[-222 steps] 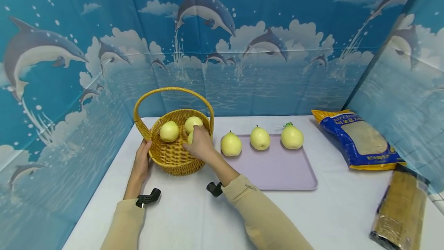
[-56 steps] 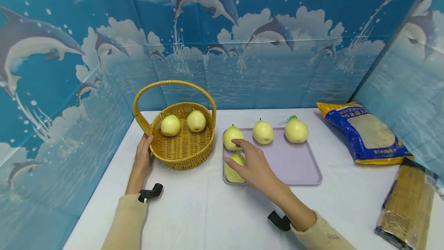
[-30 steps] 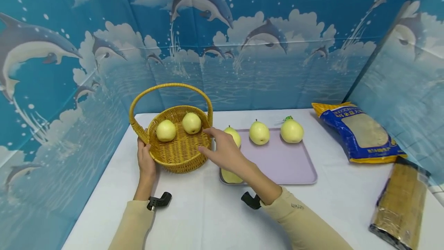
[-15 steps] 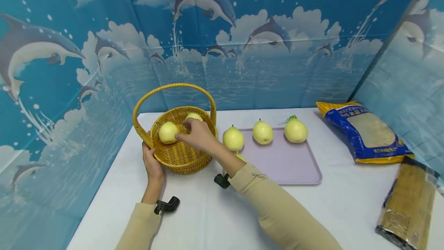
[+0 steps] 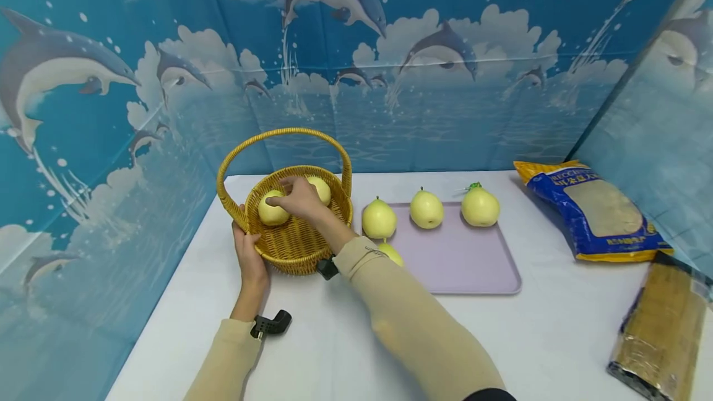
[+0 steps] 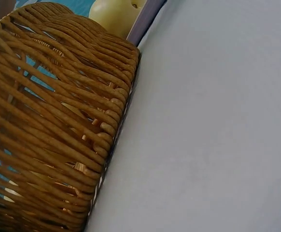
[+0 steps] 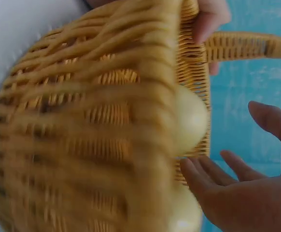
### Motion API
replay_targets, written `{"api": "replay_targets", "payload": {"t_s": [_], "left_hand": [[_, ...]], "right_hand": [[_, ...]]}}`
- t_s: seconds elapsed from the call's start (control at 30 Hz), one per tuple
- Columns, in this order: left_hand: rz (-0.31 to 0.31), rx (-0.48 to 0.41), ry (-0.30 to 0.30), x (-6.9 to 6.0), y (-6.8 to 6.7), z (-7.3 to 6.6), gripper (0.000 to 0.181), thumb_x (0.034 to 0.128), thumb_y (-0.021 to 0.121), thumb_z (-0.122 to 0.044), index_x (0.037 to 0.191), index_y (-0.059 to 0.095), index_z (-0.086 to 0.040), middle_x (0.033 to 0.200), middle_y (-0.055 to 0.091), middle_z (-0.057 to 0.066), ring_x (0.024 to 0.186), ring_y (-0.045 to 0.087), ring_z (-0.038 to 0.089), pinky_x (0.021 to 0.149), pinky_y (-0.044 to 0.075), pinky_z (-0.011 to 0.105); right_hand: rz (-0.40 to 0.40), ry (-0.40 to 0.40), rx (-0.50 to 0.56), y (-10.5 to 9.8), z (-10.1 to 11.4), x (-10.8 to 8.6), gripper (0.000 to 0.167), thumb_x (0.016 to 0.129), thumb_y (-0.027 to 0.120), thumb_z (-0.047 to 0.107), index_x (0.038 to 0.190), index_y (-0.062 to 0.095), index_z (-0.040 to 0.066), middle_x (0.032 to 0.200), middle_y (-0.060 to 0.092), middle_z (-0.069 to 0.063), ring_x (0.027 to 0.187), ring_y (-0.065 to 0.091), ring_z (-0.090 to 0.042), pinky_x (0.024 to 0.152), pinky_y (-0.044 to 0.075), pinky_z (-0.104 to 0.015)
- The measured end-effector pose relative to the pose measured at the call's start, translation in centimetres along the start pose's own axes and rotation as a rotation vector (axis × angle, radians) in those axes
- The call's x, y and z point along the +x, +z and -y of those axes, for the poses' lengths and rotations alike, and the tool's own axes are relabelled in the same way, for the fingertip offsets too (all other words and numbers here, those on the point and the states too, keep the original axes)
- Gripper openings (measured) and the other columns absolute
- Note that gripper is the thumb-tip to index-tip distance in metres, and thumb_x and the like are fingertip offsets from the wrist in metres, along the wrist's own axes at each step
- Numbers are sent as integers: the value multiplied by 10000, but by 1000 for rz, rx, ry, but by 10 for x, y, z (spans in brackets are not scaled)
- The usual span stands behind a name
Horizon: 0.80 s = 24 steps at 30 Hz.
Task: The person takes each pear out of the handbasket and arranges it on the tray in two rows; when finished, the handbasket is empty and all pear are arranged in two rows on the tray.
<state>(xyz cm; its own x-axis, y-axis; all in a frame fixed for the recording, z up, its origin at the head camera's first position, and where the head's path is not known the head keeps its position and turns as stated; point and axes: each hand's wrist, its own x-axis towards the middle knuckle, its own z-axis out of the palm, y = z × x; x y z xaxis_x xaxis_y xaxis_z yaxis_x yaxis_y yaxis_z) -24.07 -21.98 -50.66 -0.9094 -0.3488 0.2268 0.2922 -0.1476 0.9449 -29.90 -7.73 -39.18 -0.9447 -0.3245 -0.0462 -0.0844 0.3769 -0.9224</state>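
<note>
A yellow wicker basket (image 5: 289, 258) with a tall arched handle stands at the left of the table, holding two pale-yellow pears, the left pear (image 5: 273, 209) and the right pear (image 5: 320, 190). My left hand (image 5: 249, 258) grips the basket's left rim, its thumb on the inner side in the right wrist view. Over the inside of the basket, my right hand (image 5: 303, 198) has its fingers spread beside the left pear; the right wrist view shows nothing held in that hand (image 7: 256, 193). Wicker side (image 6: 58, 116) fills much of the left wrist view.
Several pears sit on a lilac tray (image 5: 462, 265) right of the basket, a front-left pear (image 5: 392, 252) partly hidden by my right sleeve. At the far right lie a blue-and-yellow bag (image 5: 601, 209) and a brown, plastic-wrapped pack (image 5: 663, 327). A dolphin-print curtain (image 5: 390, 110) backs the white table.
A pear went from the basket to the tray's front-left earlier. Since then my empty right hand has moved left from the tray into the basket, to the left pear. My left hand stays at the rim.
</note>
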Motion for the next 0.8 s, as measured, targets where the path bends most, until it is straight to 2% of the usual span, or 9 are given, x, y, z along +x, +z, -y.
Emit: {"api": "replay_targets", "payload": {"t_s": [0.2, 0.37, 0.6, 0.8], "left_hand": [[13, -60, -23, 8, -1, 2, 736, 941, 312, -20, 1652, 258, -206, 1651, 323, 38, 1516, 347, 170, 1288, 247, 405], [24, -65, -29, 7, 2, 2, 731, 946, 311, -28, 1652, 250, -206, 1656, 322, 38, 1518, 361, 170, 1292, 256, 424], [25, -54, -18, 8, 1, 2, 724, 955, 307, -36, 1652, 254, -222, 1658, 329, 40, 1516, 376, 182, 1283, 285, 424], [21, -51, -11, 8, -1, 4, 732, 943, 316, -40, 1652, 248, -205, 1641, 341, 45, 1504, 388, 187, 1261, 319, 364]], "right_hand": [[-8, 7, 28, 21, -11, 20, 619, 967, 774, 227, 1516, 557, 42, 1552, 556, -152, 1420, 518, -340, 1133, 485, -457], [-37, 12, -10, 29, -21, 28, 662, 939, 807, 177, 1532, 542, 47, 1597, 518, -118, 1410, 522, -350, 1115, 501, -443], [-41, -19, -114, 32, -27, 30, 709, 921, 836, 206, 1532, 526, 23, 1532, 567, -158, 1385, 503, -402, 1073, 513, -478], [-58, 21, -164, 32, -25, 27, 669, 850, 899, 273, 1414, 629, 34, 1382, 655, -166, 1299, 563, -384, 1025, 531, -456]]}}
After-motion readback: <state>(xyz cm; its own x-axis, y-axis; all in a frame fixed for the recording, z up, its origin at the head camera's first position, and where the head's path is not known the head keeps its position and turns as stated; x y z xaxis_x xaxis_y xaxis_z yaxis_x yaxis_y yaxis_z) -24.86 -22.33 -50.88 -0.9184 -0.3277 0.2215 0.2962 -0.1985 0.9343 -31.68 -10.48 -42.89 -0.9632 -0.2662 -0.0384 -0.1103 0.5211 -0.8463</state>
